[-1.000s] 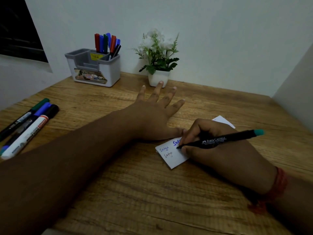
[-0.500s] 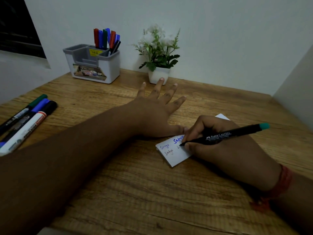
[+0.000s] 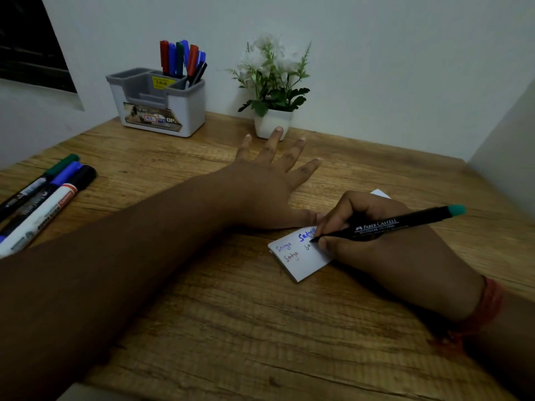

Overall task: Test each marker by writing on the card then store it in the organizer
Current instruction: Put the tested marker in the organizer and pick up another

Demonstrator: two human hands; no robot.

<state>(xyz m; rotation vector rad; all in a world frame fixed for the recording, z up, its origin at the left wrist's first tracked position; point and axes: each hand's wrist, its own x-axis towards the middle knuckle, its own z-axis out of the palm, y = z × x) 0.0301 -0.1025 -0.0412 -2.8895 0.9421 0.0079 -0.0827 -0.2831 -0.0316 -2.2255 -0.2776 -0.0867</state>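
While tip touches card (image 3: pixel 301 259), right hand (image 3: pixel 373 241) pinches black marker with teal end (image 3: pixel 399 224), writing beneath blue word. Card lies on wooden table (image 3: pixel 231 328), under right hand's fingers and beside left thumb. Left hand (image 3: pixel 266 183) flat on table, fingers spread, thumb at card's edge. Far beyond left fingertips: organizer (image 3: pixel 162 108) with several markers upright in its right compartment, potted plant (image 3: pixel 272 91) beside it. Left of left forearm: loose markers (image 3: pixel 43 198) lying side by side.
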